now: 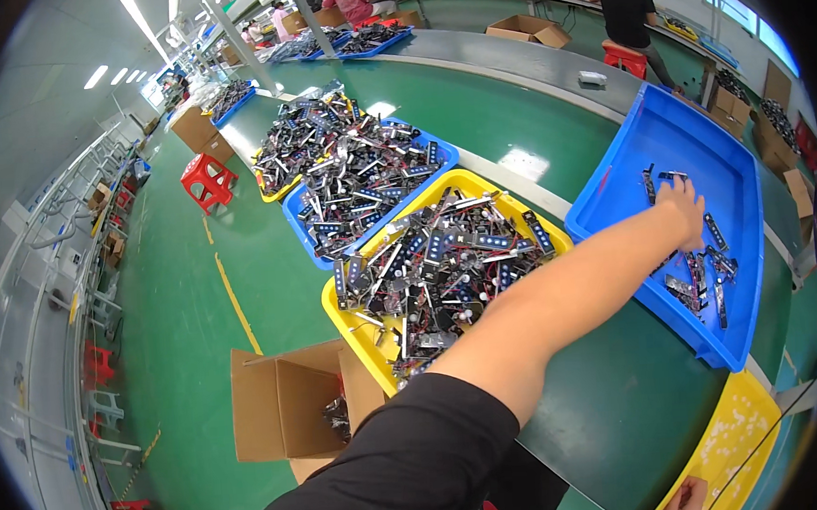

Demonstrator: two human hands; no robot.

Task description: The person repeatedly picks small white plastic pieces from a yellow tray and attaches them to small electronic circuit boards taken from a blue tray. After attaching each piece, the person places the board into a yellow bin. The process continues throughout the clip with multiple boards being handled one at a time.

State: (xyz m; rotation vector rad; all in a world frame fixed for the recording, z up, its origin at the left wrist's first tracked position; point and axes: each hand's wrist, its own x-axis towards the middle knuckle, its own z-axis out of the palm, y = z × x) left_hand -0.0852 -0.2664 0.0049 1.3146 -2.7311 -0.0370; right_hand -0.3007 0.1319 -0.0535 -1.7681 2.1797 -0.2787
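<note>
My left arm, in a black sleeve, crosses the view from the lower edge to a blue tray (602,215) at the right. Over that tray is my left hand (679,212), its fingers stretched out beside a small black strip part (671,175) that they may be touching. Several more black strip parts with thin wires (700,279) lie scattered in the tray. At the lower edge, only part of my right hand (690,498) shows, fingers curled, beside a yellow tray (759,402) holding small white pieces. Whatever the right fingers hold cannot be made out.
A yellow tray (337,301) heaped with strip parts stands left of the blue one. Behind it are another heaped blue tray (449,150) and a further yellow one. An open cardboard box (259,404) and a red stool (208,181) stand at the left. Co-workers (622,3) sit farther back.
</note>
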